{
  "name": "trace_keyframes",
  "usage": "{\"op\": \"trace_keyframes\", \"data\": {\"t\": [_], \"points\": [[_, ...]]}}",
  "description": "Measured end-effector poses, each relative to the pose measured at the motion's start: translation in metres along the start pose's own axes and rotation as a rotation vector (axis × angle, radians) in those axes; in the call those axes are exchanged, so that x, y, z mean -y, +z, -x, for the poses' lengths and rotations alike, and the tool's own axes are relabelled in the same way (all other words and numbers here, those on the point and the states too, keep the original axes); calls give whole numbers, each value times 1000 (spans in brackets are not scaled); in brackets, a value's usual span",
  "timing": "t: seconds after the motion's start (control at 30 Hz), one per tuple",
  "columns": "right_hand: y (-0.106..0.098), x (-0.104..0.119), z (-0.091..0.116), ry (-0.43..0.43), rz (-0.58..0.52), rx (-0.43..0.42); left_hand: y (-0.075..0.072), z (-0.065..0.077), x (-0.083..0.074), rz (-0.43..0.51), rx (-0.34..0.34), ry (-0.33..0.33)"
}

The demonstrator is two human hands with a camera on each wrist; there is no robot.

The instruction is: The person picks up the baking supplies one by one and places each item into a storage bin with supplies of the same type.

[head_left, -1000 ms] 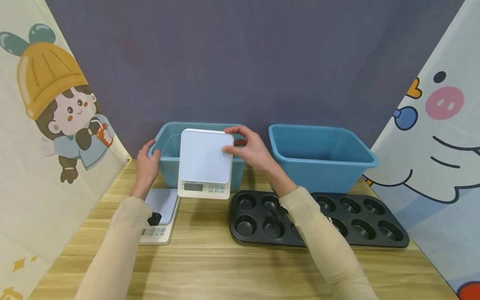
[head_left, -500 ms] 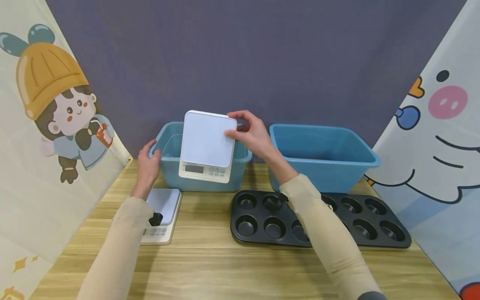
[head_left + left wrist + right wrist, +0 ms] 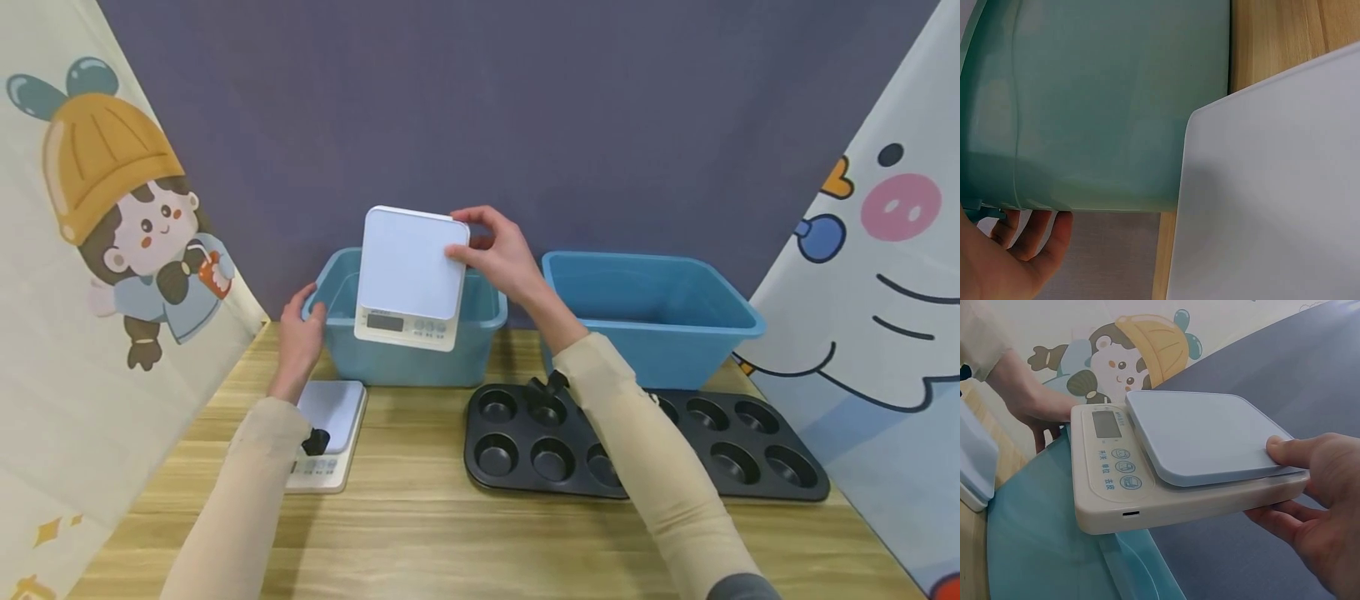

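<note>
Far left on my feed there's a cartoon (image 3: 146,208), and in from it the left sleeve (image 3: 251,475) reaches forward over the surface (image 3: 420,533), arm fairly straight. The left grip (image 3: 300,337) is closed round the left end of the rim of the left bin (image 3: 390,362), thumb on the near side. Good anchor: I'd want it firm, fingers snug to the rim, so the bin can't skid. Below that wrist the resting scale (image 3: 330,412) lies flat on the surface; I'd mind the wrist doesn't sink and nudge it.

Middle now, and here's the raised scale (image 3: 411,265), up in the air across the front of the left bin, plate facing back towards me, display end lower. How much of it is over the opening, I can't tell. The right grip (image 3: 502,258) has it pinched at the upper right edge, thumb on the plate, fingers underneath. That's a one-sided hold; to my mind the free end could sag or twist, so slow going, steady wrist, more load on the body than the plate.

The right sleeve (image 3: 652,475) slants in over the tin (image 3: 522,433) on the surface; a touch more height would guard against brushing it. Behind, the right bin (image 3: 660,354), no grip on it.
</note>
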State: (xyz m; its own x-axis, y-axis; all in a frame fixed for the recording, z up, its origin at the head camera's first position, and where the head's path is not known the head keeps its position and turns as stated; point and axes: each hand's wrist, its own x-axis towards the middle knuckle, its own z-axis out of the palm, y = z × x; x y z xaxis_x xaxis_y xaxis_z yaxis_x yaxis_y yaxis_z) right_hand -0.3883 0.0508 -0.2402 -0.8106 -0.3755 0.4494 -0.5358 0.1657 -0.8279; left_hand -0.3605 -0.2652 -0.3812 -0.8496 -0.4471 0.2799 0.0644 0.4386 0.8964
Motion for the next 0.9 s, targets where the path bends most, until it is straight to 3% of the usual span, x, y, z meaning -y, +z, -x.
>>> {"op": "trace_keyframes", "data": {"t": [0.9], "points": [[17, 1, -37, -17, -21, -47, -1, -2, 2, 11, -17, 5]]}}
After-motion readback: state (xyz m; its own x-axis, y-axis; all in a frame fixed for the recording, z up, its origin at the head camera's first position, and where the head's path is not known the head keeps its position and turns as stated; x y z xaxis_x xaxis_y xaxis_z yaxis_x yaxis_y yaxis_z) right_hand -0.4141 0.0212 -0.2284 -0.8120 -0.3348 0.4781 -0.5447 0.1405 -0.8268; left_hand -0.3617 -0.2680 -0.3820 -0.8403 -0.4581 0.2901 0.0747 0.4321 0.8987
